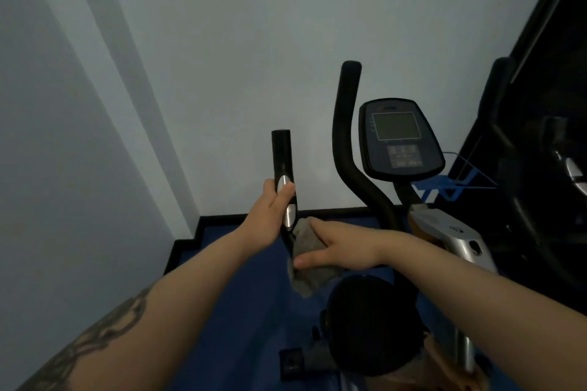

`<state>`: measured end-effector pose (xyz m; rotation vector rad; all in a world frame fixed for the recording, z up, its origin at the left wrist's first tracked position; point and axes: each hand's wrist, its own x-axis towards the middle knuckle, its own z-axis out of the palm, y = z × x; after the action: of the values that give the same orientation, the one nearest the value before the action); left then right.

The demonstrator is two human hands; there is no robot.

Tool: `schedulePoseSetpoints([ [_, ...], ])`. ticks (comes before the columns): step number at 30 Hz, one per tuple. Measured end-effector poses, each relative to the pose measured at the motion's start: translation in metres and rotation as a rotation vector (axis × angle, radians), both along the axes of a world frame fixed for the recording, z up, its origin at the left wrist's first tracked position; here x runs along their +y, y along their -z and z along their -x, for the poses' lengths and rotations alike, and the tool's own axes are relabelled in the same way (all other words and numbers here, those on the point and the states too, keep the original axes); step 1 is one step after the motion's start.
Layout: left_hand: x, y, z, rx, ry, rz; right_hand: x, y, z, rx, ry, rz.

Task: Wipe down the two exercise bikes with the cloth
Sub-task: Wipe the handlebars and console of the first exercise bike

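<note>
Left hand [270,216] grasps the black handlebar [283,174], fingers curled round it at the silver pulse pads. Right hand [333,246] clutches the grey cloth [309,276], pressed against the same handlebar just below the left hand. Right of the handlebar stands the exercise bike [444,232] and its console [398,136]; console lettering is too blurred to read.

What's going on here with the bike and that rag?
A person is wiping an exercise bike. The left hand grips the left handlebar by its metal sensor pads, while the right hand holds a grey cloth against the bar just below. The console and right handlebar stand untouched.
</note>
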<state>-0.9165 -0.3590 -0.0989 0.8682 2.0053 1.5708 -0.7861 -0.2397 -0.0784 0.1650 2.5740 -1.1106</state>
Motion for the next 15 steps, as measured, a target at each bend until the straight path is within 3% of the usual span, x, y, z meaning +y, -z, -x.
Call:
schedulePoseSetpoints([
  [3,0.002,0.002,-0.001,-0.025,-0.029,-0.005,0.003,0.004,-0.012,0.034,-0.002,-0.191],
  [9,0.005,-0.004,-0.003,-0.025,-0.055,0.069,-0.011,0.001,0.012,0.009,0.040,0.074],
  [13,0.002,-0.012,-0.001,-0.049,-0.006,0.152,-0.003,0.009,-0.004,0.039,0.067,-0.182],
  [15,0.001,-0.015,0.000,-0.096,0.000,0.174,-0.002,0.011,-0.005,0.028,0.050,-0.196],
])
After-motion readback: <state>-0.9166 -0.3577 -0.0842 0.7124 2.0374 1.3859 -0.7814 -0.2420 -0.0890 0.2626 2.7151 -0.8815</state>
